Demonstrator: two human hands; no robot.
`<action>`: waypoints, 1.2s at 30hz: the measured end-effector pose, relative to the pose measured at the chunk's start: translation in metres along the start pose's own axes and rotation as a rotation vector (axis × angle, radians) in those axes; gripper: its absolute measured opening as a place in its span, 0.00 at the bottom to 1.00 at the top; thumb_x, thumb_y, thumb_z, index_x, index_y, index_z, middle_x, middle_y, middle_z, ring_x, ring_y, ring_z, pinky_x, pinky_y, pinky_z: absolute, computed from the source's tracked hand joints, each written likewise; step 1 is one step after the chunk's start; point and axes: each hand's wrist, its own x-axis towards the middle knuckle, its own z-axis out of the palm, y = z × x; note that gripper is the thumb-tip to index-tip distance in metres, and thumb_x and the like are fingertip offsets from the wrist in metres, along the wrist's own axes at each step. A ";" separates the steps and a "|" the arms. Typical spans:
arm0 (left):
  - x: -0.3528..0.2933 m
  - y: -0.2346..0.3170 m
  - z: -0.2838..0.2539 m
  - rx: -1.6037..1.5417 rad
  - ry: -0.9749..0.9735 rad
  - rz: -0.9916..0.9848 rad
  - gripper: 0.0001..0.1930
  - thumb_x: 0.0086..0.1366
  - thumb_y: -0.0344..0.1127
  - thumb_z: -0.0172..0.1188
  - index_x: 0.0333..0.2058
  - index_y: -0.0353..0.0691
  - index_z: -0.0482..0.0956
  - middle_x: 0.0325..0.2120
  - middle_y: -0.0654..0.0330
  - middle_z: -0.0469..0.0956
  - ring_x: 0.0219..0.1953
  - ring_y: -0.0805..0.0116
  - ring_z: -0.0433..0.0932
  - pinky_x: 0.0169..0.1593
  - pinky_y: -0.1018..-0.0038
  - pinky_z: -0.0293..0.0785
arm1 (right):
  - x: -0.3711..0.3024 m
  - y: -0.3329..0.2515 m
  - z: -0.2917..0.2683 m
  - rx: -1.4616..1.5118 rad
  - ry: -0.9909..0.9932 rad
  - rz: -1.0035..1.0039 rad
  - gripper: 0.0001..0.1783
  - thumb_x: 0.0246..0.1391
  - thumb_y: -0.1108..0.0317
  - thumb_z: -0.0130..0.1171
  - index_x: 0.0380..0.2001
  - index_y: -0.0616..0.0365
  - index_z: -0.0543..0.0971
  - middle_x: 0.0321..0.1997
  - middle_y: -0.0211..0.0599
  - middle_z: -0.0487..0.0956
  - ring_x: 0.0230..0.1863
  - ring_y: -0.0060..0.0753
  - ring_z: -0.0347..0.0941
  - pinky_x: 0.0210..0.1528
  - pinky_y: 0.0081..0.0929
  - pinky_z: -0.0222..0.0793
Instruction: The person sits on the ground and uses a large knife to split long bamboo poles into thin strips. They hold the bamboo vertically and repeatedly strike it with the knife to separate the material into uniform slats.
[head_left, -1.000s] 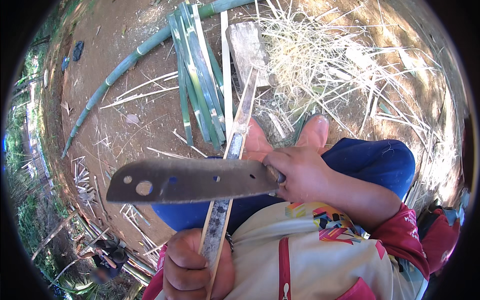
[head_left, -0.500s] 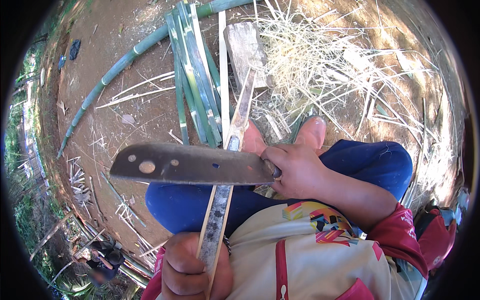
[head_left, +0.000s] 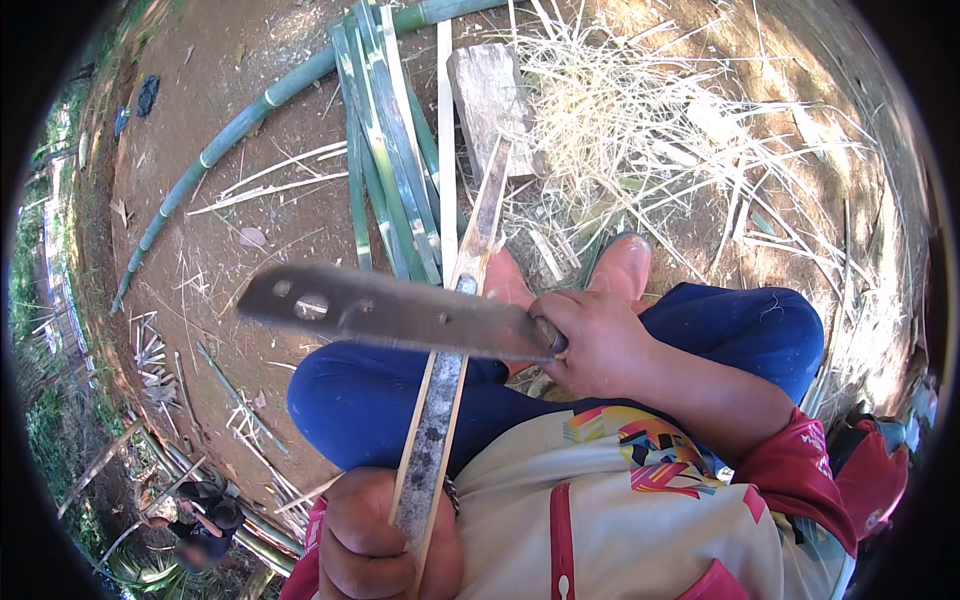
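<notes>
My left hand (head_left: 375, 540), low in the picture beside my belly, is closed round the near end of a split bamboo strip (head_left: 432, 430). The strip slants up and away, its pale inner face with dark spots upward, and its far end lies over the edge of a wooden block (head_left: 488, 90). In my right hand (head_left: 600, 340) is the handle of a machete (head_left: 390, 312). Its broad dark blade, pierced by several holes and slightly blurred, points left and crosses above the strip. Whether the blade touches the strip I cannot tell.
Beyond my knees lies a bundle of green bamboo splits (head_left: 385, 150), with a long green bamboo pole (head_left: 240, 125) curving behind. Pale shavings (head_left: 640, 120) are heaped at the far right. My boots (head_left: 618, 265) stand near the block. Another person (head_left: 205, 525) is at lower left.
The machete blade has tilted, its tip rising and shifting slightly right while the handle end moved a little. The bamboo strip and my left hand stay nearly in place.
</notes>
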 end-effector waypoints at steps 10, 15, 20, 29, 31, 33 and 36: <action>0.005 0.008 0.019 0.014 0.097 -0.122 0.15 0.74 0.34 0.49 0.25 0.55 0.61 0.17 0.77 0.54 0.17 0.85 0.54 0.23 0.80 0.46 | 0.005 0.012 0.003 -0.088 0.005 0.025 0.14 0.47 0.66 0.62 0.38 0.56 0.74 0.29 0.44 0.79 0.30 0.54 0.79 0.32 0.50 0.74; 0.007 0.004 0.016 0.049 0.042 -0.097 0.16 0.74 0.33 0.48 0.25 0.55 0.60 0.17 0.77 0.54 0.16 0.85 0.54 0.23 0.81 0.46 | 0.006 0.004 -0.004 -0.121 -0.058 0.092 0.14 0.47 0.66 0.62 0.38 0.56 0.74 0.30 0.43 0.80 0.31 0.53 0.80 0.33 0.49 0.74; 0.004 -0.001 0.015 0.008 0.040 -0.117 0.15 0.74 0.33 0.47 0.25 0.55 0.61 0.17 0.77 0.54 0.16 0.85 0.54 0.23 0.81 0.46 | 0.014 0.022 -0.001 -0.102 -0.020 0.253 0.14 0.46 0.67 0.63 0.37 0.56 0.74 0.31 0.44 0.80 0.34 0.53 0.80 0.37 0.48 0.74; 0.015 0.003 0.015 0.031 -0.036 -0.177 0.16 0.75 0.33 0.46 0.24 0.54 0.60 0.17 0.77 0.54 0.16 0.85 0.54 0.23 0.81 0.48 | 0.014 0.004 -0.008 -0.054 -0.106 0.198 0.14 0.45 0.68 0.62 0.37 0.55 0.75 0.32 0.44 0.81 0.35 0.54 0.80 0.37 0.49 0.74; 0.012 0.004 0.016 0.020 0.030 -0.111 0.16 0.74 0.33 0.47 0.25 0.54 0.60 0.17 0.77 0.54 0.16 0.85 0.54 0.23 0.81 0.48 | 0.010 0.001 -0.007 -0.048 -0.114 0.163 0.14 0.45 0.68 0.62 0.38 0.54 0.75 0.32 0.44 0.81 0.35 0.54 0.80 0.37 0.50 0.74; 0.013 0.007 0.016 -0.010 0.056 -0.120 0.15 0.74 0.33 0.48 0.25 0.54 0.61 0.17 0.78 0.54 0.16 0.85 0.55 0.23 0.81 0.48 | 0.018 0.004 -0.004 -0.045 -0.060 0.085 0.13 0.46 0.68 0.61 0.38 0.54 0.75 0.32 0.44 0.81 0.35 0.54 0.80 0.37 0.50 0.74; 0.003 0.003 0.014 -0.038 0.070 -0.122 0.15 0.73 0.33 0.49 0.25 0.54 0.61 0.17 0.78 0.54 0.16 0.85 0.55 0.23 0.81 0.48 | 0.012 0.014 -0.002 -0.040 -0.089 0.220 0.13 0.46 0.68 0.62 0.38 0.54 0.75 0.32 0.43 0.80 0.34 0.54 0.80 0.37 0.50 0.74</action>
